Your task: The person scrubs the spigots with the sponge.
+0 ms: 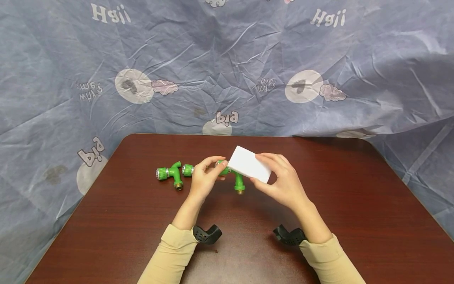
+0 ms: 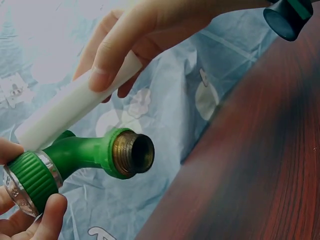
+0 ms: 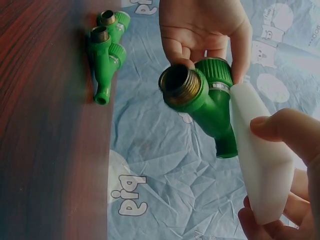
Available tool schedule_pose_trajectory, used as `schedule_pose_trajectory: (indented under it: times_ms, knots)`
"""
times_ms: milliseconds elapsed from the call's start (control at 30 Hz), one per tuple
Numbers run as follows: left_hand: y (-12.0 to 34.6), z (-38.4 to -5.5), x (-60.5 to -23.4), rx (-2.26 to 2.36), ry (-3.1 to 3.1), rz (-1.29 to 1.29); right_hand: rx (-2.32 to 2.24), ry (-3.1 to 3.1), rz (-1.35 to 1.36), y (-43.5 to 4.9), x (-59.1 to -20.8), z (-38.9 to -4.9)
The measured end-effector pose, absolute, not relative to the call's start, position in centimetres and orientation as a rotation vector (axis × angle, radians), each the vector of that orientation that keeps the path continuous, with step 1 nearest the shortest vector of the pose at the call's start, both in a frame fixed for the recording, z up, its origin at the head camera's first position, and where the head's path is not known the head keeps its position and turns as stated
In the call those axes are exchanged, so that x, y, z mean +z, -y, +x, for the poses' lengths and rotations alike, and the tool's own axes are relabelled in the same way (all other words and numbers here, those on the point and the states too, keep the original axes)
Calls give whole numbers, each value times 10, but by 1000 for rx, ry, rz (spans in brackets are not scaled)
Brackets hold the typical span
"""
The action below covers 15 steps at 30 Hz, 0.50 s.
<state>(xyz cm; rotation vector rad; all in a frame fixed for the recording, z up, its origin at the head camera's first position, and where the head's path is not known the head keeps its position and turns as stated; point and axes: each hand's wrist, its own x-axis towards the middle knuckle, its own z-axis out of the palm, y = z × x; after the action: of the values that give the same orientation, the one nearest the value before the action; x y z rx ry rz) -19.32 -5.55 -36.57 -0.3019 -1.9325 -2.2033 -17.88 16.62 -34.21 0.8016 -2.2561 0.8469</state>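
Observation:
My left hand (image 1: 205,177) pinches a green tap (image 2: 82,152) by its ribbed knob, thumb and fingertips around the silver-ringed end. The tap's brass threaded inlet (image 3: 180,85) points down and toward me. A white rectangular sponge block (image 1: 250,163) is gripped along its edges by my right hand (image 1: 280,179), thumb on one side and fingers on the other. In the right wrist view the block lies right along the tap's knob and body. From the head, it overlaps the tap's upper part and hides the spout.
Two more green taps lie on the dark red-brown table (image 1: 227,252): one tap (image 1: 173,173) at the left, and another tap (image 1: 188,170) partly hidden behind my left hand. A wrinkled blue-grey printed cloth (image 1: 220,59) hangs behind the table. Black camera mounts sit on both wrists.

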Motion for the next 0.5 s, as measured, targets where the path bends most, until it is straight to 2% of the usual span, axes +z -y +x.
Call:
schedule_pose_trajectory:
  times_ms: [500]
  knots:
    - [60, -194, -366, -2281, 1792, -404, 811, 2263, 826, -166, -346, -181]
